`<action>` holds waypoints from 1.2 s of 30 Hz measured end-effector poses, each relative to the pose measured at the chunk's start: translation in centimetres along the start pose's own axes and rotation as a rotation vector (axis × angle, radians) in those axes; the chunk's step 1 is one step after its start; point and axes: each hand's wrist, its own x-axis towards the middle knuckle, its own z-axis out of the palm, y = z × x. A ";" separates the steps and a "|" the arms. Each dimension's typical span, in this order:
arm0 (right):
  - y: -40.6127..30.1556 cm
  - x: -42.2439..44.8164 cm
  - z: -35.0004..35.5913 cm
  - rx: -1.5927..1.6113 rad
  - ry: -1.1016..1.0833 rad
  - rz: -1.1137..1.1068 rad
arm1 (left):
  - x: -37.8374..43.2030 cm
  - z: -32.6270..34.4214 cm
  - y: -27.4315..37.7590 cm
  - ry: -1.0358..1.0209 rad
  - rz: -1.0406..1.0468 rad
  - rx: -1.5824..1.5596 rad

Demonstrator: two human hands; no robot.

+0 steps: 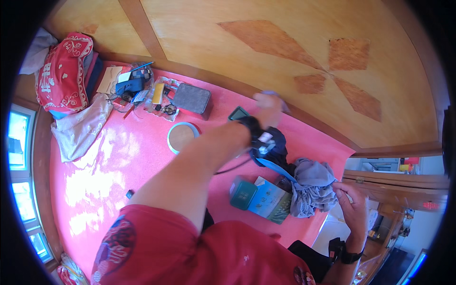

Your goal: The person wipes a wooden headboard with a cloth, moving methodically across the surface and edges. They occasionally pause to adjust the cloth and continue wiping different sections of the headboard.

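My left hand (268,105) reaches across the pink surface (149,149) to the foot of the wooden panel. It is blurred, and a lavender-grey thing like cloth (283,103) shows at its fingers; the grip cannot be made out. Just below the left wrist lies a dark bundle (279,142) with a blue strap (274,167). A crumpled grey cloth (313,185) is heaped to the right. At its right edge, the thumb and forefinger of my right hand (351,203) pinch the fabric. Left of this heap are a notebook (270,201) and a green box (244,194).
A dark-topped box (192,98), a round blue-rimmed object (181,137) and a dark green tray or lid (238,113) lie further left. Small items fill clear bags (131,85). A red patterned pillow (66,73) tops stacked bedding. The wooden panel (199,42) bounds the far side.
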 end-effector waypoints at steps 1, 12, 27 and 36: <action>0.3 0.2 0.4 -0.048 0.005 -0.026 | -2.3 2.6 0.7 -0.017 -0.010 0.019; 1.5 -0.4 2.9 -0.161 -0.037 -0.163 | -1.6 -1.0 8.4 0.073 -0.043 0.138; 2.8 -0.9 4.8 -0.185 -0.211 -0.185 | -1.2 -1.9 8.7 0.284 0.036 -0.050; 3.1 1.0 6.1 -0.181 -0.240 -0.192 | 2.9 -4.1 13.1 0.229 -0.192 0.166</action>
